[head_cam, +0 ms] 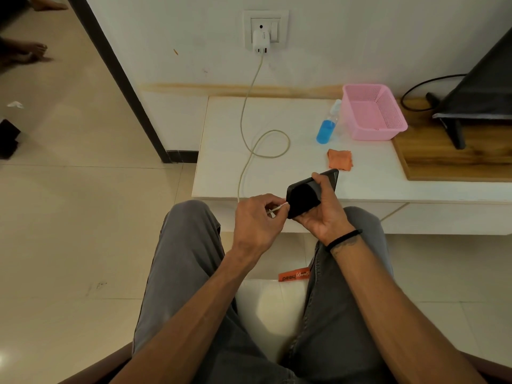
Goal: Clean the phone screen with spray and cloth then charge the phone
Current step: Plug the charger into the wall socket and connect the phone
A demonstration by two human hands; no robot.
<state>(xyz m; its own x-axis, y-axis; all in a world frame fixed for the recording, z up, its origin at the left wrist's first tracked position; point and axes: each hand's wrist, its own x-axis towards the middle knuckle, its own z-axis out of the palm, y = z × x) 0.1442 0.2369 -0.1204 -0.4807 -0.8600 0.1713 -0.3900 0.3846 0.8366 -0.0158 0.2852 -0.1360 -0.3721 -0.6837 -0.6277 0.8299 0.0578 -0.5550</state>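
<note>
My right hand [324, 214] grips a black phone [304, 194], dark screen up, above the front edge of the white table [230, 176]. My left hand [257, 220] pinches the plug end of the white charging cable [250, 139] right at the phone's lower end. The cable loops across the table up to a white charger [261, 41] in the wall socket. A spray bottle [328, 126] with blue liquid stands beside a pink basket [372, 115]. A folded orange cloth [340, 159] lies on the table just beyond the phone.
A wooden board [454, 159] on the table's right carries a black TV [479, 87] on its stand, with a black cord behind. I sit on a white cushion [271, 309], knees apart. Another person's bare feet [25, 52] rest on the tiled floor at far left.
</note>
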